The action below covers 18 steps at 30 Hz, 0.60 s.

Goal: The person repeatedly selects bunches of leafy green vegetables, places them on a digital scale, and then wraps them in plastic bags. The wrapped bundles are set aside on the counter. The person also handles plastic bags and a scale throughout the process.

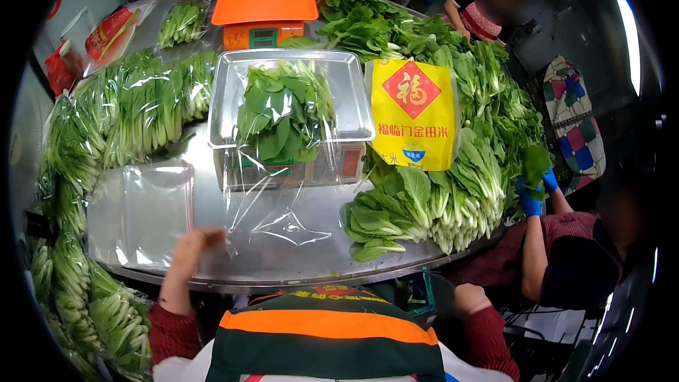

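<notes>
A clear plastic bag of leafy greens [284, 106] lies on the metal tray [353, 79] of a weighing scale [318, 170], its loose end hanging down over the scale onto the table. My left hand [195, 244], slightly blurred, is over the near table edge beside the bag's loose end; whether it touches the plastic I cannot tell. Left of the scale lies a stack of flat clear plastic bags [140, 212]. My right hand [469, 298] is below the table's edge at the lower right, fingers partly curled, with nothing visible in it.
Loose greens [467, 185] are heaped along the right, partly under a yellow rice bag [414, 116]. Bagged greens [148, 101] line the left side. An orange scale [264, 5] stands at the back. Gloved hands of a co-worker [530, 196] hold greens at the right; other people stand across the table.
</notes>
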{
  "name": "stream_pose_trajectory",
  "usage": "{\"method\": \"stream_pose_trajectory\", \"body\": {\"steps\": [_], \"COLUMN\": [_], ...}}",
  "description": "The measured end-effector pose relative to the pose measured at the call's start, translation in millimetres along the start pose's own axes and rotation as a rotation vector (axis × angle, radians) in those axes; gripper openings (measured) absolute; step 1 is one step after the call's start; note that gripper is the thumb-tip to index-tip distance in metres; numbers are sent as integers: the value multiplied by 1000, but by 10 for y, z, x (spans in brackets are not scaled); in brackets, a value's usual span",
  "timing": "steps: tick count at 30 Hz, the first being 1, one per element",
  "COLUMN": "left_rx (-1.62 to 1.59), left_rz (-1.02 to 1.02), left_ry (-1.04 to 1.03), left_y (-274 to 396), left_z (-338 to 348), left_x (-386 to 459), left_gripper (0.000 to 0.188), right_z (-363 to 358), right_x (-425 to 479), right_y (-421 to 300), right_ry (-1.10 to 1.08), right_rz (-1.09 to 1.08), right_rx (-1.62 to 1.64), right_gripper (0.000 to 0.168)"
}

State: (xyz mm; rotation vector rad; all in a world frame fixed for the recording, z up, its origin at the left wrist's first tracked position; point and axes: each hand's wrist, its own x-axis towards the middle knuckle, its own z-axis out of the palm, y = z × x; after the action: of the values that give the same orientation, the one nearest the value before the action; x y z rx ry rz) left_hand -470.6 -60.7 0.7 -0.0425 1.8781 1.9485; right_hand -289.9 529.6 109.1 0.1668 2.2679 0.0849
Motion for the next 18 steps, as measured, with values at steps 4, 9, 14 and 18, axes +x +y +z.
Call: {"method": "stream_pose_trajectory", "body": {"steps": [4, 9, 14, 18], "left_rx": [937, 1501, 842, 29], "left_rz": [574, 1200, 923, 157], "left_ry": [521, 146, -9, 60], "left_y": [709, 1315, 936, 116], "left_z": [73, 523, 474, 647], "left_x": [696, 1079, 758, 213], "left_gripper": [67, 52, 17, 53], "right_z": [-1003, -1980, -1608, -1039], "right_x": [493, 1416, 1580, 1467], "right_y": [-865, -2009, -2173, -2162], "right_ry": [1015, 1423, 952, 188], "right_rz": [-292, -949, -991, -776], "right_rx": [247, 34, 903, 1359], "right_gripper": [9, 46, 15, 27]}}
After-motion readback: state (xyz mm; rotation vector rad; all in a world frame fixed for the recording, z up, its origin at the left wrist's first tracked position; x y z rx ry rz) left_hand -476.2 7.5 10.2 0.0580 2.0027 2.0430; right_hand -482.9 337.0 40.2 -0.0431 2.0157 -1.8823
